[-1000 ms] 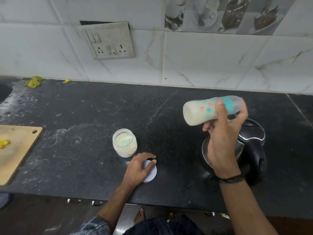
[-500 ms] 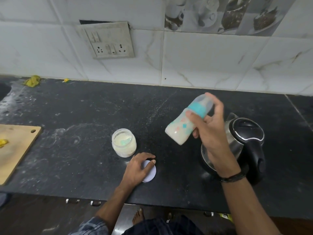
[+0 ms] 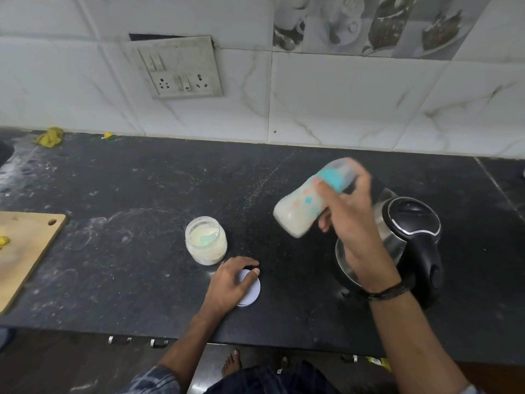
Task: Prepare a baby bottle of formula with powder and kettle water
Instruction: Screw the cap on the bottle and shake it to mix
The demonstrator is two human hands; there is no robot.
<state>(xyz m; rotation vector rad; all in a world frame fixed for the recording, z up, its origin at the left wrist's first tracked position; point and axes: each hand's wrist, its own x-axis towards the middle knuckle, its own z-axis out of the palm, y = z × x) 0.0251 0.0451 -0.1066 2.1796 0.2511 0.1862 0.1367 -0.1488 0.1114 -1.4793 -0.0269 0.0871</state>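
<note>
Right, the right hand (image 3: 350,223) is wrapped around a baby bottle (image 3: 306,203), gripping near its teal collar, and holds it tilted in the air with the base down-left and the capped top up-right. Bottle is clear plastic with small coloured prints, holding milky off-white liquid; it is motion-blurred, so the fill level can't be read. Just behind and right of that hand stands a kettle (image 3: 409,240): steel body, glossy black lid and handle, lid down, contents hidden.

Left hand (image 3: 231,284) lies palm-down, fingers loosely curled, on a flat round white lid (image 3: 251,291) on the counter (image 3: 127,265); I can't tell whether it is gripping or only resting. Just above-left of that hand sits an open clear jar (image 3: 206,240), round and squat, with pale cream powder and something teal inside.

Counter is dark speckled stone, dusted with white powder smears. Far left of the left hand, a wooden board (image 3: 25,251) with a hole in its corner.
</note>
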